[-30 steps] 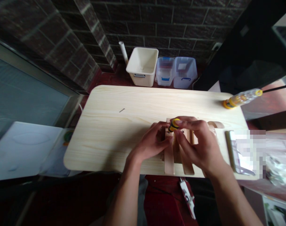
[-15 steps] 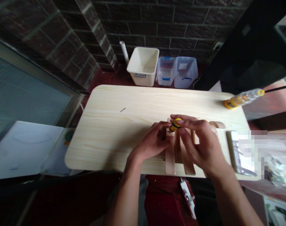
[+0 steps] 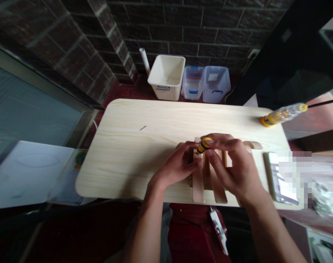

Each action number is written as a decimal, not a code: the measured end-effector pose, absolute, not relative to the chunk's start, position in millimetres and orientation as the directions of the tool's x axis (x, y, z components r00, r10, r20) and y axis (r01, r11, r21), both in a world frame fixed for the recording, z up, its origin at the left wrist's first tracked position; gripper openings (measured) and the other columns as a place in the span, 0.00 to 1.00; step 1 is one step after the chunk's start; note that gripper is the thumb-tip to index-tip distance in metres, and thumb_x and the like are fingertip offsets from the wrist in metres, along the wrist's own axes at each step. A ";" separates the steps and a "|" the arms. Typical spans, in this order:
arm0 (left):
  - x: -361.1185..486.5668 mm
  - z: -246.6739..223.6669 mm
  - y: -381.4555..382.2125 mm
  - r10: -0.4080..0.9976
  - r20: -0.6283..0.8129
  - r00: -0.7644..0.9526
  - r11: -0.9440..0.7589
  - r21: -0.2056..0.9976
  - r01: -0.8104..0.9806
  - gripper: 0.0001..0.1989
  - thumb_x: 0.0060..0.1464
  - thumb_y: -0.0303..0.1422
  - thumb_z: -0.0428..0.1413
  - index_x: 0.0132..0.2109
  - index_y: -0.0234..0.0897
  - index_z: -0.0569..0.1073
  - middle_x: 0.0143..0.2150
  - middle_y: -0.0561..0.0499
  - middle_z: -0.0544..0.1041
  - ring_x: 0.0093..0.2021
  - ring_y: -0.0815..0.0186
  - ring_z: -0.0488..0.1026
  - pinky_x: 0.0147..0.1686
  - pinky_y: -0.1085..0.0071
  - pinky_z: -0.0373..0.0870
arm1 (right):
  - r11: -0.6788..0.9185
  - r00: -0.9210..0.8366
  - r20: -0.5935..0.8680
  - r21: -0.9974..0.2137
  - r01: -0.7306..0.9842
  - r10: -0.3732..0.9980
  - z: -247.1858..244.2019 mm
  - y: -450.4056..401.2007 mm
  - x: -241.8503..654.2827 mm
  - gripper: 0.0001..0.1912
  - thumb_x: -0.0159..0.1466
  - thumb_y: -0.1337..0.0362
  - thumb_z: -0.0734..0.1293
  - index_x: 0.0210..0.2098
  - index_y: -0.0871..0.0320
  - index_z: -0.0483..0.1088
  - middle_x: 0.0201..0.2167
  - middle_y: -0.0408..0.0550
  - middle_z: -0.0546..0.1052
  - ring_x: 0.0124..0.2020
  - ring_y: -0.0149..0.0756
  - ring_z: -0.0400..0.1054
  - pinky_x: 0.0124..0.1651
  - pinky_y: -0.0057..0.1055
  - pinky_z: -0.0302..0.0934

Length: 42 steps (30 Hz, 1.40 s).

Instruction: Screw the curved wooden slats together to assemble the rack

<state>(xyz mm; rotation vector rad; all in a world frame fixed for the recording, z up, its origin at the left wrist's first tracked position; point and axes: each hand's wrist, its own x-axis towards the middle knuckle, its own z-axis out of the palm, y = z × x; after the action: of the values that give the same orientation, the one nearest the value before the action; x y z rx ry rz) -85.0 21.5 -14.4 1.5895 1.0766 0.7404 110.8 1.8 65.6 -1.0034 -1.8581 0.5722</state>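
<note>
My right hand (image 3: 236,162) pinches the handle of a short yellow-and-black screwdriver (image 3: 203,144) between thumb and fingers. The screwdriver leans, its lower end over the far part of a wooden slat (image 3: 198,186). Around that part of the slat curls my left hand (image 3: 176,164), its thumb and index finger on either side of the screwdriver's tip. Any screw beneath the tip is too small to make out. The slat belongs to a small wooden frame, with another slat (image 3: 219,191) beside it, partly covered by my right hand.
A thin dark metal piece (image 3: 143,128) lies on the pale wooden table (image 3: 119,153). A yellow-ended clear tool case (image 3: 284,114) and a curved wooden piece (image 3: 255,145) are at the right, near a phone-like slab (image 3: 281,179). Plastic bins (image 3: 168,93) stand beyond the far edge.
The fingers of my right hand have shifted slightly around the screwdriver handle. My left hand and the wooden frame stay in place.
</note>
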 end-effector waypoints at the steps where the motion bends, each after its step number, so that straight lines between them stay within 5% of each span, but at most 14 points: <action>1: -85.4 -13.2 21.8 0.909 -0.060 0.413 -0.064 0.957 0.282 0.22 0.65 0.37 0.64 0.63 0.42 0.74 0.53 0.43 0.81 0.53 0.53 0.80 0.55 0.54 0.79 | 0.559 -0.245 0.503 -0.726 0.401 0.829 65.9 1.7 110.8 0.14 0.73 0.73 0.68 0.55 0.52 0.71 0.55 0.50 0.81 0.58 0.38 0.78 0.58 0.37 0.75; 12: -92.4 -6.1 17.9 0.884 -0.078 0.461 0.041 0.995 0.091 0.21 0.69 0.45 0.61 0.62 0.42 0.71 0.57 0.43 0.83 0.54 0.56 0.83 0.55 0.59 0.81 | 0.514 -0.185 0.485 -0.746 0.423 0.855 65.7 1.1 111.8 0.12 0.75 0.69 0.67 0.56 0.51 0.72 0.56 0.52 0.82 0.60 0.40 0.78 0.55 0.39 0.78; 24: -79.3 -22.6 -5.3 0.953 -0.015 0.303 -0.038 0.985 0.168 0.26 0.64 0.48 0.62 0.61 0.40 0.73 0.61 0.41 0.80 0.61 0.51 0.77 0.63 0.54 0.73 | 0.502 -0.259 0.431 -0.753 0.425 0.865 71.4 -4.2 115.3 0.09 0.78 0.60 0.62 0.54 0.55 0.69 0.54 0.56 0.81 0.54 0.41 0.80 0.53 0.39 0.77; 31: -68.3 -17.3 -2.6 0.954 -0.015 0.299 -0.021 0.993 0.117 0.25 0.61 0.46 0.60 0.59 0.39 0.72 0.46 0.46 0.82 0.45 0.57 0.80 0.46 0.61 0.78 | 0.535 -0.492 0.257 -0.607 0.588 0.832 108.8 -2.5 109.1 0.19 0.79 0.63 0.60 0.67 0.54 0.68 0.59 0.55 0.78 0.48 0.37 0.81 0.52 0.33 0.74; 36: -61.3 -15.5 2.7 0.967 -0.044 0.250 0.015 0.993 0.117 0.21 0.58 0.44 0.62 0.54 0.40 0.71 0.41 0.51 0.79 0.39 0.63 0.78 0.41 0.67 0.76 | 0.555 -0.570 0.110 -0.440 0.706 0.814 137.7 9.5 106.4 0.17 0.78 0.68 0.62 0.63 0.58 0.72 0.59 0.57 0.80 0.54 0.39 0.79 0.58 0.34 0.69; 42: -64.2 -17.2 12.7 0.956 0.009 0.293 -0.046 0.992 0.120 0.19 0.58 0.42 0.64 0.51 0.39 0.71 0.37 0.52 0.78 0.37 0.64 0.78 0.41 0.67 0.77 | 0.578 -0.597 -0.061 -0.194 0.793 0.800 172.0 23.2 97.1 0.10 0.77 0.68 0.64 0.54 0.61 0.75 0.50 0.57 0.84 0.47 0.40 0.80 0.50 0.33 0.69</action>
<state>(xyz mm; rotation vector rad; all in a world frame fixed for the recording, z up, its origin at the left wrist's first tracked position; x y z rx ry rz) -64.2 12.7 -17.2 1.4466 1.0610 0.9444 97.1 23.2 172.0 -1.3940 -2.7608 0.3133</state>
